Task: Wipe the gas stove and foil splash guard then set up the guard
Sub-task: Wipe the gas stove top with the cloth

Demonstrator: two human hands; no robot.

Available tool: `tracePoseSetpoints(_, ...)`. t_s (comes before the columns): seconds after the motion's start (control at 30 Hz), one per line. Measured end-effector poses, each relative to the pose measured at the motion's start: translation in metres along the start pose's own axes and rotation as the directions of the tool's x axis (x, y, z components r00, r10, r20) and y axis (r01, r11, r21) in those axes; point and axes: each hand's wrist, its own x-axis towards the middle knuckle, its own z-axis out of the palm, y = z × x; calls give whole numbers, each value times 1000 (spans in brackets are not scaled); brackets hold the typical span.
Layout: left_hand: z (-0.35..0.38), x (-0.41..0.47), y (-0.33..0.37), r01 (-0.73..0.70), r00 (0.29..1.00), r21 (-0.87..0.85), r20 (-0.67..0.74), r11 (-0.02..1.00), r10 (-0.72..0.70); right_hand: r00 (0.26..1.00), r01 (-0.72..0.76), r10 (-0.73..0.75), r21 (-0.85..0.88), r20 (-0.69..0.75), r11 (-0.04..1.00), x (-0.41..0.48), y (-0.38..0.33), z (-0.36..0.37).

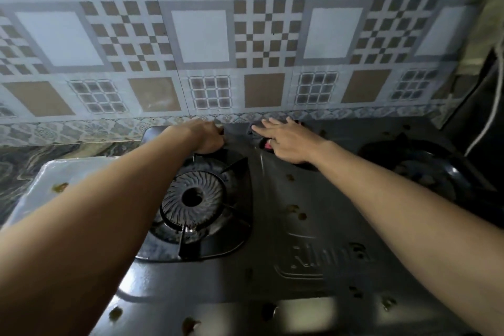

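1. While the gas stove (286,226) is sitting along the back edge of the desk (16,161), brown spots (298,215) are dotting its black top from the front rim to the middle. By my reading, the wiping is barely getting under way.
2. Behind it, a tile-patterned panel (201,35) is standing upright at the desk's back edge. I am taking this for the foil splash guard, though I cannot be sure. A pale glossy sheet (54,172) is lying flat at the stove's left side, carrying a stain.
3. The right hand (286,142) is pressing down near the stove's back rim, its fingers (261,131) lying straight and spread over a dark cloth-like thing (252,128) with a red bit showing.
4. The left hand (204,136) is reaching to the back rim just behind the left burner (195,196), fingers curling downward. What they are gripping, if anything, I cannot tell.
5. Most of the stove top, the guard and its setting up are, in my judgement, remaining to be done.
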Motion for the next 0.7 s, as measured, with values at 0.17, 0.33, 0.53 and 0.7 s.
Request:
tracePoseSetpoints(0.17,-2,-8,9,-14,999,-45,-38,999,12,999,-45,45,26,-22,999,-10,12,3)
tracePoseSetpoints(0.33,-5,-7,35,-125,988,-32,-99,992,122,997,-62,64,59,-31,996,-19,15,1)
tracePoseSetpoints(0.53,-6,6,53,-140,983,32,-118,990,143,991,-130,130,12,7,991,-38,33,-4)
tracePoseSetpoints(0.7,-7,11,55,-152,984,12,-87,988,153,974,-224,224,-4,37,975,-47,50,-12)
